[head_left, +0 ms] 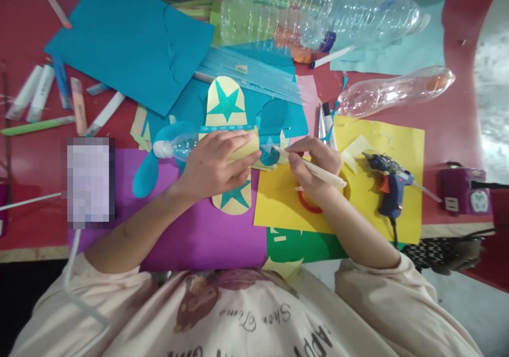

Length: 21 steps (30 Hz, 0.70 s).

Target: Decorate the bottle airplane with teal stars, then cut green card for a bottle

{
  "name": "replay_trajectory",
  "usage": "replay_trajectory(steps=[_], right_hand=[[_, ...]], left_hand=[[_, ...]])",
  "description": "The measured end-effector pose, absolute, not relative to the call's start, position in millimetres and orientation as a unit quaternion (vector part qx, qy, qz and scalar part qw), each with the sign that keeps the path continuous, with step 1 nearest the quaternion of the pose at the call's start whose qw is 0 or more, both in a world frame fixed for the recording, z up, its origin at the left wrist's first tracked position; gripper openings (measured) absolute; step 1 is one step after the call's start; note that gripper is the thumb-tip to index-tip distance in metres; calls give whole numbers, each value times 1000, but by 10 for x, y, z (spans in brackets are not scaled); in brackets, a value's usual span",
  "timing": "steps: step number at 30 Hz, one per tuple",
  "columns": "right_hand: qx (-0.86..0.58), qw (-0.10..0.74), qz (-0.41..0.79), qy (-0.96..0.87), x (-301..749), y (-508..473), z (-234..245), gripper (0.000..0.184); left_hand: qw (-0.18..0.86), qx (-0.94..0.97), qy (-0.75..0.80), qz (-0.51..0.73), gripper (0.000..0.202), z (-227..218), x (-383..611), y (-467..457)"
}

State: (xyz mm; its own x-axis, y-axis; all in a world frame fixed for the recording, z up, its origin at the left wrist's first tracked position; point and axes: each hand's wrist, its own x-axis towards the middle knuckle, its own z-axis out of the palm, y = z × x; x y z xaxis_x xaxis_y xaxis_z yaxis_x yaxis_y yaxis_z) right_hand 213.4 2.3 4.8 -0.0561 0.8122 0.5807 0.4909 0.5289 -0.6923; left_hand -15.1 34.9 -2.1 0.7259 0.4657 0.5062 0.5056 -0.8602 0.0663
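Note:
A bottle plane (225, 134) lies across the coloured papers: a clear plastic bottle wrapped in pale yellow paper, with yellow wings bearing teal stars and a teal propeller at its white cap. My left hand (217, 163) lies over the body, its fingers curled down on the yellow wrap. My right hand (314, 166) pinches a pale stick (314, 170) like a pen, the tip touching the teal tail piece (270, 153) of the plane.
A blue glue gun (388, 183) lies on the yellow sheet (401, 145) at right, its cord running off the front. Several empty plastic bottles (318, 12) lie at the back. Glue sticks and markers (43, 97) are scattered at left. A purple socket box (463, 190) sits far right.

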Motion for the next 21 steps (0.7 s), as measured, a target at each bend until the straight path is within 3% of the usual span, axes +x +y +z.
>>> replay_trajectory(steps=[21], right_hand=[[-456,516,161,-707,2154,29,31,12]], left_hand=[[68,-922,-232,-301,27,19,-126,361]])
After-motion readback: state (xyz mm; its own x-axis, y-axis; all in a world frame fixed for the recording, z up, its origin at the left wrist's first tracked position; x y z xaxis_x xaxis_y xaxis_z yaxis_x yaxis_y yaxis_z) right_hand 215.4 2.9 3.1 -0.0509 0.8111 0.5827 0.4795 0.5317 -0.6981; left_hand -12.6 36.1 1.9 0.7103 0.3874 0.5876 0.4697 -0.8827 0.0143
